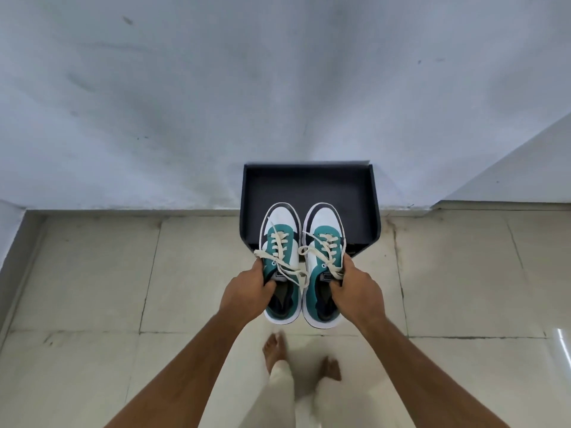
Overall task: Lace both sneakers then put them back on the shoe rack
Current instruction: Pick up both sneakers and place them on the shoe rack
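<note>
Two white, teal and navy sneakers with cream laces are held side by side in the air, toes pointing away from me. My left hand (247, 288) grips the left sneaker (282, 223) at its collar, fingers inside the opening. My right hand (355, 287) grips the right sneaker (323, 222) the same way. Both are laced, with loose lace ends hanging over the tongues. Their toes hover over the dark shoe rack (309, 183), a box-like shelf standing against the wall. The heels stick out toward me past the rack's front edge.
The rack stands on a beige tiled floor (92, 273) against a pale grey wall (216, 88). My bare feet (273, 350) and light trousers show below the sneakers. A wall corner juts in at the right (509, 180).
</note>
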